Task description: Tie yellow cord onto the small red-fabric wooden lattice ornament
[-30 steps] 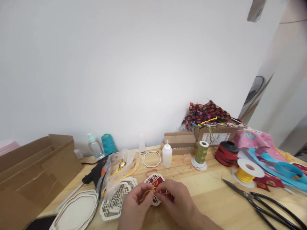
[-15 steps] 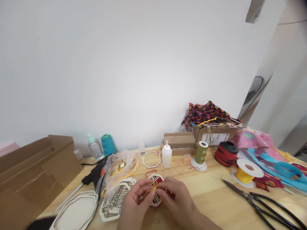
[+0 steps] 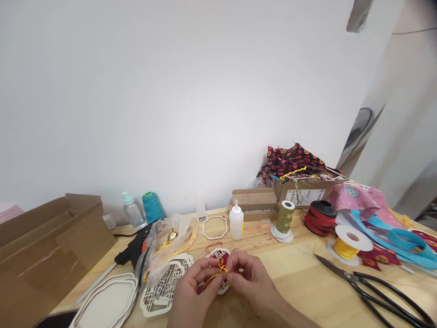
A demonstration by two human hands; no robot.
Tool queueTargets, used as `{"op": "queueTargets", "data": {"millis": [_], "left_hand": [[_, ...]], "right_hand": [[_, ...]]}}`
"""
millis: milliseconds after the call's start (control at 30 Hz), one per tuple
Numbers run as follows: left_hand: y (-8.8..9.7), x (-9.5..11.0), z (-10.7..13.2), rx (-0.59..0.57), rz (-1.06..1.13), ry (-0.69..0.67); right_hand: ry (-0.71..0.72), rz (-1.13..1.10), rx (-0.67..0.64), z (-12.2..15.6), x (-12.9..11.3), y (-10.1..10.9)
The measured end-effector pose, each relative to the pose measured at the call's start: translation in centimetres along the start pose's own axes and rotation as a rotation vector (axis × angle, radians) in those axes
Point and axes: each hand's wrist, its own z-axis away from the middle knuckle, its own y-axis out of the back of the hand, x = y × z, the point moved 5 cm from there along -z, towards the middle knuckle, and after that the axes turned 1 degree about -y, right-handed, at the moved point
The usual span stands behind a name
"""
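Between my fingertips a thin yellow cord (image 3: 222, 269) forms small loops. My left hand (image 3: 200, 289) pinches it from the left, a strand running back under the thumb. From the right, my right hand (image 3: 249, 278) pinches the cord between thumb and forefinger. Just behind and below the fingers lies a white lattice ornament (image 3: 223, 252) with red patterned fabric in it; my hands hide part of it. A red thread (image 3: 214, 246) shows at its top. Whether the cord is fastened to the ornament I cannot tell.
White lattice frames (image 3: 157, 296) and blank panels (image 3: 105, 300) lie left, near a black glue gun (image 3: 131, 250) and a plastic bag (image 3: 179, 232). A glue bottle (image 3: 236, 223) stands ahead. Right are a green thread spool (image 3: 285, 218), a yellow cord spool (image 3: 344, 248) and black scissors (image 3: 358, 282).
The right fingers have shifted slightly right, and the yellow loops between the hands look wider. The left hand keeps its pinch. The whole view has moved a little.
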Motion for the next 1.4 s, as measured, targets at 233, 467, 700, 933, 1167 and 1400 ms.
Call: {"op": "queueTargets", "data": {"millis": [233,467,700,933,1167,1400], "left_hand": [[0.4,0.1,-0.2,0.038,0.021,0.006],[0.2,0.5,0.2,0.043,0.012,0.015],[0.1,0.4,0.0,-0.026,0.001,-0.005],[0.3,0.2,-0.2,-0.060,-0.065,0.042],[0.3,-0.1,-0.1,-0.056,-0.110,0.069],[-0.2,0.0,-0.1,-0.064,-0.089,0.075]], "right_hand": [[0.071,-0.369,-0.048,-0.1,-0.5,0.8],[0.157,0.316,0.043,0.3,-1.8,0.7],[0.241,0.672,-0.005,0.5,-1.3,0.1],[0.246,0.747,0.026,0.4,-1.6,0.7],[0.238,0.731,0.083,0.1,-1.3,1.3],[0.256,0.657,0.082,0.2,-1.3,1.0]]}}
